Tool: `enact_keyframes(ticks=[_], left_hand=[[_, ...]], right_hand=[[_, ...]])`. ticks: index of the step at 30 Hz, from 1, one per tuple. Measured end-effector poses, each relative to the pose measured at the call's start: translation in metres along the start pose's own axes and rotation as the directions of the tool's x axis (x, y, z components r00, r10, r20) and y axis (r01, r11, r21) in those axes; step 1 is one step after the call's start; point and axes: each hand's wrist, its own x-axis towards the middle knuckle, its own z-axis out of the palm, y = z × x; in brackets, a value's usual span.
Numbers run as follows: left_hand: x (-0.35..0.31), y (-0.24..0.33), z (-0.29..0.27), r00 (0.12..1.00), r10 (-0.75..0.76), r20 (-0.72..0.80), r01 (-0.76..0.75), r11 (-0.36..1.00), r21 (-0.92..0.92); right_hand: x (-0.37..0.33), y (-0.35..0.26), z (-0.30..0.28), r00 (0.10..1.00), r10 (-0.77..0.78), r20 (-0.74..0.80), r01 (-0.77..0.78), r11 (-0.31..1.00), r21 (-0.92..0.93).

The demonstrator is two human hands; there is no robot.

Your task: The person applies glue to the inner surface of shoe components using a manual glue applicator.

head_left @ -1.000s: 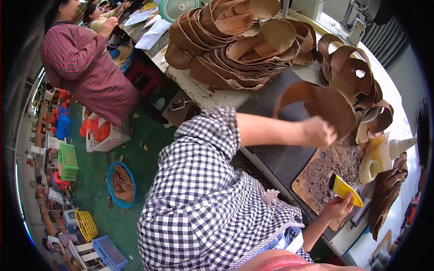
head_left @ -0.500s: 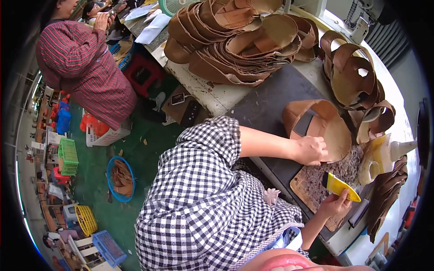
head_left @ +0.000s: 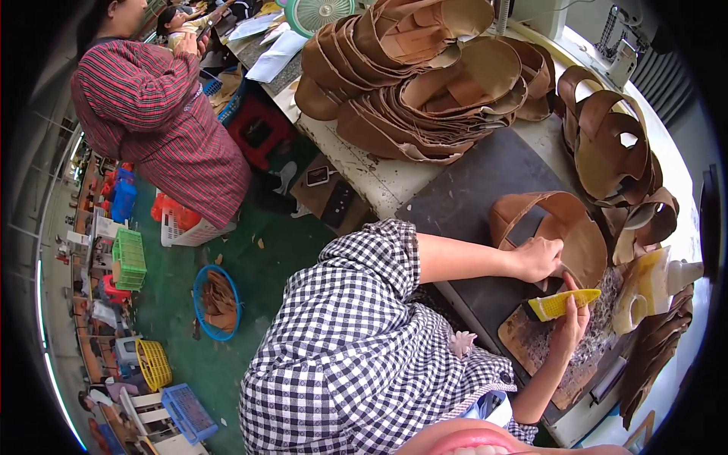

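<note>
A brown leather shoe upper [head_left: 587, 244] stands curved on the dark work mat. My left hand [head_left: 538, 259] is closed at its near edge, fingertips pinching the leather. Close beside it, my right hand [head_left: 574, 322] holds a flat yellow wedge-shaped tool [head_left: 562, 304] with a dark end pointing left. The index finger of that hand reaches up to the upper's edge near my left fingers. Under the right hand lies a worn board [head_left: 523, 335] crusted with grey residue.
Stacked brown uppers [head_left: 425, 125] fill the table's far side; looped ones [head_left: 610, 152] stand at the right. A yellowish glue bottle [head_left: 644, 292] stands right of the board, beside folded brown leather [head_left: 658, 356]. A person in a striped smock [head_left: 163, 129] stands far left. A blue basket [head_left: 196, 292] sits on the floor.
My right hand has moved up to the upper's edge, and the yellow tool has turned in its grip. My left hand has shifted slightly along the edge. The whole view has shifted a little.
</note>
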Motion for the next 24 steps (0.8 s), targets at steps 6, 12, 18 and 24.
enact_keyframes(ticks=[6,12,18,24], left_hand=[[0.000,-0.003,0.005,0.990,-0.064,-0.130,0.048,0.991,-0.122],[0.007,0.011,-0.002,0.979,0.061,-0.192,-0.079,0.993,-0.087],[0.023,0.010,-0.005,0.999,0.054,0.008,-0.054,0.998,-0.015],[0.019,0.021,-0.003,0.995,0.015,0.100,-0.020,0.998,0.055]], right_hand=[[0.014,-0.009,-0.017,0.985,0.153,0.074,-0.147,0.986,-0.077],[0.006,-0.037,-0.001,0.996,0.061,-0.066,-0.083,0.912,-0.401],[0.000,-0.089,-0.095,0.373,-0.703,-0.606,0.420,0.710,-0.565],[0.016,-0.078,-0.138,0.324,-0.899,-0.295,-0.069,0.288,-0.955]])
